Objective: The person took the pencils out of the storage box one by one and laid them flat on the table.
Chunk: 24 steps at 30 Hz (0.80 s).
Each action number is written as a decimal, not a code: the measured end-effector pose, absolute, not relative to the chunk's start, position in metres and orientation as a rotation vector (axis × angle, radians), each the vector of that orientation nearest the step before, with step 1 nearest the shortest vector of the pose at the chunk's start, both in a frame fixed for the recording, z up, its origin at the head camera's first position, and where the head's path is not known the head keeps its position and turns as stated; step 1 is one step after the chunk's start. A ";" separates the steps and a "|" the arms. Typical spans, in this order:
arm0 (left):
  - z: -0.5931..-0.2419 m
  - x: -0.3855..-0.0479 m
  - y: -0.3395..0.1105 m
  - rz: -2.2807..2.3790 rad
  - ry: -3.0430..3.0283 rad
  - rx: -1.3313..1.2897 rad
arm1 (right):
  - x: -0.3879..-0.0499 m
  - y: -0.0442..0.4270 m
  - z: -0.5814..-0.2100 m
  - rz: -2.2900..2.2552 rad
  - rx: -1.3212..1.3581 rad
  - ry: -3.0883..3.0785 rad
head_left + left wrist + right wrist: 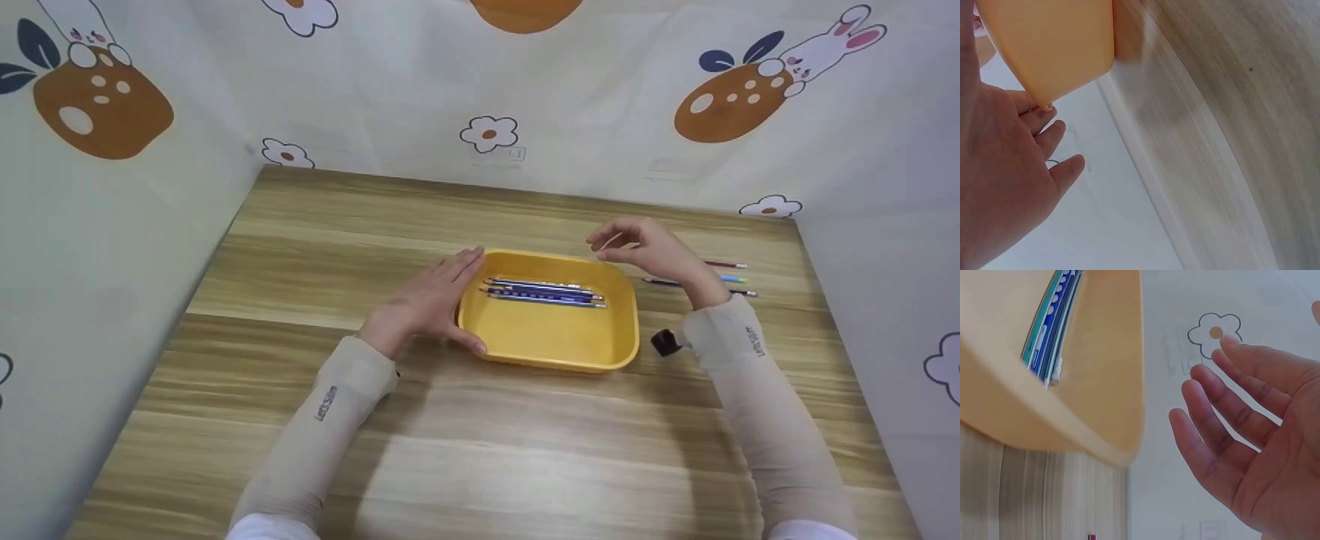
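Note:
A yellow plastic tray [555,364] stands on the wooden table, with several pencils [546,292] lying side by side inside it. My left hand [435,300] rests against the tray's left side, thumb at the near corner and fingers along the far one. In the left wrist view, the fingertips [1044,115] touch the tray rim [1044,106]. Beyond the tray's far right corner hovers my right hand [649,246], fingers loosely bent and nothing between them. The right wrist view shows that same hand [1252,422] apart from the tray.
Several more pencils [731,264] lie on the table [315,247] to the right of the tray, partly covered by the right forearm. A patterned cloth [390,97] walls in the table at the back and both sides. A black camera piece [665,343] juts from the right wrist.

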State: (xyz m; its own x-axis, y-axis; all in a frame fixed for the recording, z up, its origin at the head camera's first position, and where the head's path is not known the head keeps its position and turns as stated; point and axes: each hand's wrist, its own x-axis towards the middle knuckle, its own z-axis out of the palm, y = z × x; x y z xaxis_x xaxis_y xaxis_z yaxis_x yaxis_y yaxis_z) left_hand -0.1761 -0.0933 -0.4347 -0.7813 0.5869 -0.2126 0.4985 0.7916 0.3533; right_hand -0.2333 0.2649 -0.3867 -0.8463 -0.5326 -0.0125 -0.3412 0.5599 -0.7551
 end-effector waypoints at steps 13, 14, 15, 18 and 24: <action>-0.436 -0.176 -0.094 0.438 2.658 0.833 | -0.234 0.244 -0.387 -1.158 -0.773 2.500; -0.436 -0.176 -0.094 0.439 2.655 0.835 | -0.234 0.243 -0.387 -1.155 -0.768 2.494; -0.436 -0.176 -0.094 0.443 2.651 0.837 | -0.234 0.242 -0.388 -1.156 -0.762 2.487; -0.436 -0.176 -0.095 0.450 2.643 0.840 | -0.234 0.238 -0.390 -1.153 -0.757 2.470; -0.435 -0.176 -0.095 0.458 2.634 0.830 | -0.234 0.232 -0.390 -1.145 -0.776 2.430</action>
State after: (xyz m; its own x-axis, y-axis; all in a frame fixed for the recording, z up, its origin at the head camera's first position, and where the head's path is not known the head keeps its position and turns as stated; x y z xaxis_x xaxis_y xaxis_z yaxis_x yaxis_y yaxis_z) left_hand -0.1762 -0.0945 -0.4352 -0.7714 0.5965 -0.2215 0.4868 0.7774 0.3983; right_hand -0.2341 0.2318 -0.3904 -0.7914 -0.6069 -0.0735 -0.3295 0.5248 -0.7848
